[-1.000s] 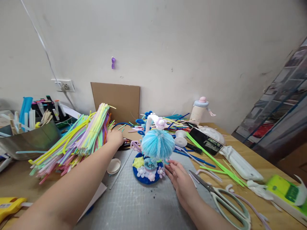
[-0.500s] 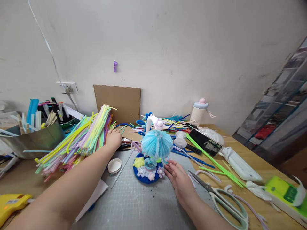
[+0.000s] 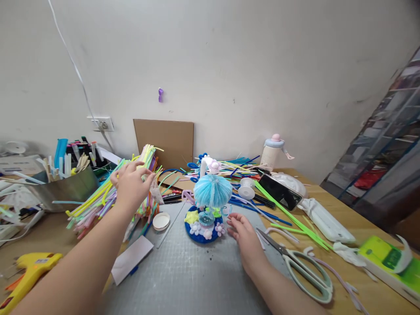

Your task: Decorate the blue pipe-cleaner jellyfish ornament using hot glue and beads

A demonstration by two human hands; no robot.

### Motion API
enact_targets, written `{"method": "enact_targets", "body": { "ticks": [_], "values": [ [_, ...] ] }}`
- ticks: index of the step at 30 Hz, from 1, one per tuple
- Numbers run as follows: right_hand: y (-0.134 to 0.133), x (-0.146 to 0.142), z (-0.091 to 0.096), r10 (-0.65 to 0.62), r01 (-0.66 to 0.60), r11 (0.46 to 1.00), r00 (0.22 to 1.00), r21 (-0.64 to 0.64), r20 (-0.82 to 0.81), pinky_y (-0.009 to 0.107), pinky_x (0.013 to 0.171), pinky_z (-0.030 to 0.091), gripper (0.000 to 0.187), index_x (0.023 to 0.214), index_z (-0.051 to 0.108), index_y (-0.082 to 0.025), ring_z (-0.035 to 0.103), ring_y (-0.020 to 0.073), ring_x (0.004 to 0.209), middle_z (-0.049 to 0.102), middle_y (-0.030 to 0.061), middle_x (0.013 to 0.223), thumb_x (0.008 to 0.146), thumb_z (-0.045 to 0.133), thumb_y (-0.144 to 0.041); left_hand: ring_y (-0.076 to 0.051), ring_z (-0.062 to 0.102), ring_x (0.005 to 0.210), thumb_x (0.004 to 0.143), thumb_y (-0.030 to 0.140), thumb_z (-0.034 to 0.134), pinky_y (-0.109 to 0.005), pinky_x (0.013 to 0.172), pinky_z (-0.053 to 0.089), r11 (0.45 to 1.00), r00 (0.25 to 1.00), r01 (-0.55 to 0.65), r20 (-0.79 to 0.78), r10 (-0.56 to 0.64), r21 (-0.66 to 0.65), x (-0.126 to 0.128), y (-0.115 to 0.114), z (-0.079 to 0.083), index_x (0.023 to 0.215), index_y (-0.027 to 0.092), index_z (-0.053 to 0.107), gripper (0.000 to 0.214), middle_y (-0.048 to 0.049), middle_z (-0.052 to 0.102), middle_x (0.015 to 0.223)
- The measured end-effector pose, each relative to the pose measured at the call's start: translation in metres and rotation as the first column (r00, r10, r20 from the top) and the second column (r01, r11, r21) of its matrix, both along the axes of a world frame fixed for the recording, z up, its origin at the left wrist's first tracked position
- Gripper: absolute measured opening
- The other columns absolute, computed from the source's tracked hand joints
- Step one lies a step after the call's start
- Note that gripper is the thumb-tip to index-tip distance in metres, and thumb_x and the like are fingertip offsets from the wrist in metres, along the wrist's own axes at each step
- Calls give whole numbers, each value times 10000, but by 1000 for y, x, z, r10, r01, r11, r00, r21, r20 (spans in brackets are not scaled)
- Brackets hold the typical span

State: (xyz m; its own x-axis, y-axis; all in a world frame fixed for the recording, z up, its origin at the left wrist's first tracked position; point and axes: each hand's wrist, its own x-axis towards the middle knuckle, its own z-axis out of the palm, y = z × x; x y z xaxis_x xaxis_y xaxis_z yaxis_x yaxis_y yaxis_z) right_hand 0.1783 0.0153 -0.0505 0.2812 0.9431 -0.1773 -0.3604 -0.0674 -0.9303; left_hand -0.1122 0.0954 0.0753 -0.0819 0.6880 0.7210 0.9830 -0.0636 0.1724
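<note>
A small clear plastic packet (image 3: 156,193) hangs from the fingertips of my left hand (image 3: 131,183), which is raised in front of a big bundle of pastel pipe cleaners (image 3: 108,197). In the middle of the grey cutting mat (image 3: 164,280) stands a pipe-cleaner lamp ornament (image 3: 212,190). It has a fluffy light-blue shade, a white curved stem and a dark-blue round base with flowers and a yellow star. My right hand (image 3: 244,238) rests just right of that base, fingers loosely bent and apart, near a pale-blue bow; whether they touch it I cannot tell.
Scissors (image 3: 306,271) lie to the right, with green pipe cleaners (image 3: 292,214), a phone (image 3: 280,191) and a white spool (image 3: 246,188) behind. A white cap (image 3: 161,221) sits on the mat. Left are a yellow glue gun (image 3: 36,269) and a metal container (image 3: 68,188).
My left hand has come up and left from behind the pipe-cleaner bundle, now with the small packet. My right hand stays beside the ornament. The view has shifted slightly.
</note>
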Motion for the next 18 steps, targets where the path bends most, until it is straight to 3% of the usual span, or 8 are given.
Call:
{"method": "enact_targets", "body": {
  "ticks": [4,7,9,11,12,14,16,18],
  "values": [
    [-4,5,6,-66,62,997,994,54,82,252,641,418,172,852,610,-222,548,157,751,612,-21,784,695,622,-290,-202,585,764,787,444,549,-322,712,410,999,958,-48,285,40,23,-4,-43,5,730,215,623,248,-13,650,769],
    [-11,7,11,-62,49,992,992,113,112,232,487,323,132,795,574,-228,437,119,506,508,-70,549,678,530,-185,-139,478,523,760,511,569,-254,521,359,999,872,-44,488,46,-15,-8,-72,4,683,214,584,307,32,528,538],
    [-18,3,15,23,-42,991,989,127,145,226,422,256,115,714,531,-218,369,94,408,479,-79,493,638,478,-150,-118,438,456,740,539,577,-234,460,332,998,778,25,628,21,-65,-8,-87,0,653,205,556,346,44,486,484],
    [-28,-5,21,234,-252,965,954,79,188,214,378,222,60,655,499,-201,353,65,345,521,-66,515,623,465,-164,-95,394,389,713,560,590,-214,397,304,974,621,185,784,-10,-134,-1,-99,-7,628,198,516,378,60,444,446],
    [-34,-10,23,379,-392,919,906,35,190,204,360,223,35,659,500,-194,372,57,329,555,-53,551,637,475,-188,-83,364,359,695,565,601,-203,366,282,947,530,280,848,-13,-160,6,-104,-12,617,198,493,391,70,418,433],
    [-47,-21,26,651,-654,756,749,-24,124,182,334,271,105,754,519,-188,462,69,349,616,-23,658,698,508,-276,-59,314,325,651,554,642,-181,325,239,873,399,445,917,8,-200,26,-112,-22,602,197,463,402,87,385,422],
    [-59,-30,26,815,-815,580,580,-24,9,174,351,363,244,892,511,-193,566,102,443,637,0,745,755,538,-393,-51,291,300,640,549,651,-167,301,206,796,352,554,935,38,-241,52,-118,-34,598,199,457,402,95,362,395],
    [-68,-36,24,883,-886,463,462,-4,-79,179,383,429,343,956,502,-191,596,114,503,624,-1,735,761,579,-462,-54,306,277,641,550,650,-168,283,212,711,364,631,928,80,-308,77,-121,-48,589,201,449,406,90,379,376]
  ]
}}
